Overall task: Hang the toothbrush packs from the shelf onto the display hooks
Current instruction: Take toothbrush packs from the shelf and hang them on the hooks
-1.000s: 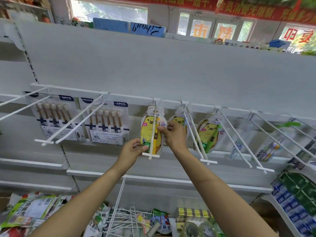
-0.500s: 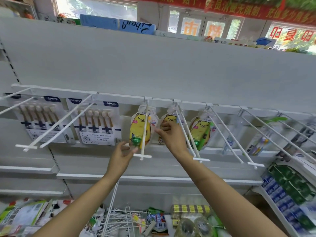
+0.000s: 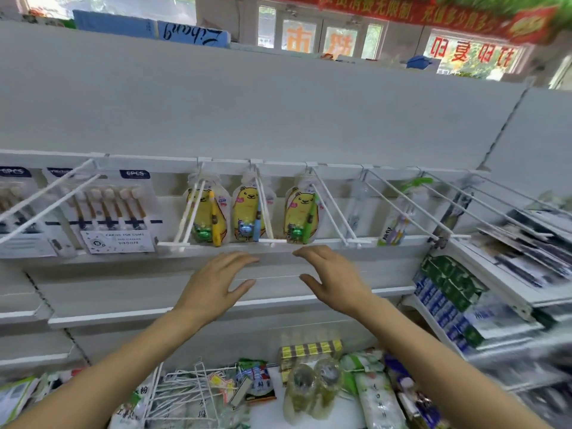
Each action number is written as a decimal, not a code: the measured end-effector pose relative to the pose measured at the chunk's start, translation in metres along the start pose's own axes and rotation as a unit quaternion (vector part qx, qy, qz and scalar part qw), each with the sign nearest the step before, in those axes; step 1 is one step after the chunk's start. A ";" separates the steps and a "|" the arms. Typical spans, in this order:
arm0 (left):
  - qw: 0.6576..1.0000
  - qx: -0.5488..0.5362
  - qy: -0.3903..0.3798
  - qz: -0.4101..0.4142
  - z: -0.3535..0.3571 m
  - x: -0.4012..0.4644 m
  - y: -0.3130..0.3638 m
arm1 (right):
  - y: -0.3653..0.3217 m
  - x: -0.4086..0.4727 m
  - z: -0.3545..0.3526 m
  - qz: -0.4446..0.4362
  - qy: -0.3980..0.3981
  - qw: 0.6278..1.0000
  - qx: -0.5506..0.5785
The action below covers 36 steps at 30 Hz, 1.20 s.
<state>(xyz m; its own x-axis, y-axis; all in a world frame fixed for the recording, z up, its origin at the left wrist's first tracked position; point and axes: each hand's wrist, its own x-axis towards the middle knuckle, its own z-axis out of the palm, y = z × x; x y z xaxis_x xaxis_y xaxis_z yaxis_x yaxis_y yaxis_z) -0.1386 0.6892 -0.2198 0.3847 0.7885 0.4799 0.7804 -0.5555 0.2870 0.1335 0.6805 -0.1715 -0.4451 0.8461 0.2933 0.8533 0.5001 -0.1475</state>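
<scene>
Upright, three bear toothbrush packs [image 3: 249,209] hang.

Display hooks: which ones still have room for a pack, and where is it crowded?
Hooks right of the green bear pack look mostly bare. The bear packs fill the middle, six-brush cards the left. Lower shelf clutter is dense.

White hooks [image 3: 332,205] with toothbrush packs [image 3: 301,212]

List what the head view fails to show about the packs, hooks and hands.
- Right-side racks: motion blur, goods unreadable.
- Clear pack: blurred, contents unclear.
- Leftmost six-piece pack: cut by the left edge.
- Pack holes on the hooks: too small.
- Hands: open, empty; palms face away.
</scene>
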 end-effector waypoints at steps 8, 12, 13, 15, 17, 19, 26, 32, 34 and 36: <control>0.993 -0.009 -0.015 0.114 0.043 0.054 0.101 | 0.080 -0.094 -0.046 0.011 0.033 0.999 -0.042; 0.987 -0.016 -0.020 0.157 0.072 0.080 0.164 | 0.131 -0.149 -0.071 0.040 0.042 0.997 -0.041; 0.986 -0.018 -0.022 0.166 0.081 0.087 0.182 | 0.144 -0.164 -0.078 0.045 0.047 0.997 -0.043; 0.983 -0.023 -0.026 0.183 0.100 0.100 0.218 | 0.173 -0.193 -0.091 0.051 0.054 0.996 -0.048; 0.980 -0.029 -0.026 0.193 0.121 0.112 0.255 | 0.201 -0.221 -0.107 0.053 0.054 0.996 -0.055; 0.979 -0.034 -0.022 0.202 0.141 0.123 0.293 | 0.229 -0.248 -0.123 0.058 0.051 0.995 -0.067; 0.972 -0.057 -0.014 0.226 0.199 0.163 0.410 | 0.316 -0.322 -0.166 0.088 0.065 0.992 -0.071; 0.967 -0.064 -0.025 0.246 0.245 0.217 0.462 | 0.391 -0.348 -0.182 0.120 0.075 0.987 -0.070; 0.965 -0.061 -0.029 0.255 0.262 0.239 0.471 | 0.415 -0.350 -0.183 0.125 0.081 0.986 -0.074; 0.962 -0.051 -0.027 0.267 0.281 0.264 0.476 | 0.440 -0.348 -0.185 0.136 0.085 0.984 -0.082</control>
<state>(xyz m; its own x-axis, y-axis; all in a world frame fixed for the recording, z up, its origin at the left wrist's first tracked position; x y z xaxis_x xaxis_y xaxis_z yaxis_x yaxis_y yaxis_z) 0.4729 0.7065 -0.1893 0.7448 0.3945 0.5382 0.4129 -0.9060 0.0927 0.7137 0.5721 -0.1638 -0.1542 0.8947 0.4192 0.9731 0.2110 -0.0923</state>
